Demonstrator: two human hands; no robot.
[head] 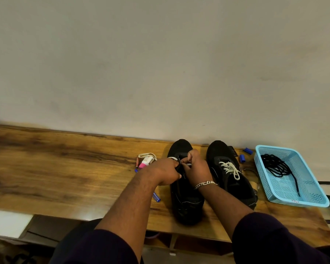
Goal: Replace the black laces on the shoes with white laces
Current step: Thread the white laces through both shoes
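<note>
Two black shoes stand side by side on the wooden table [65,168]. The right shoe [229,180] carries a white lace [230,168] tied across its front. Over the left shoe [187,202], my left hand [165,172] grips the shoe's upper edge by the eyelets. My right hand [195,166], with a chain bracelet at the wrist, pinches a white lace [188,164] at the eyelets. Both hands hide most of the lacing on that shoe. A bundle of black laces [276,166] lies in the blue basket [312,189] at the right.
Left of the shoes lie a pink and white small bottle [146,161], a loose white band [147,155] and a blue pen [156,197]. Blue caps [242,158] sit between the right shoe and the basket. The wall runs right behind the table.
</note>
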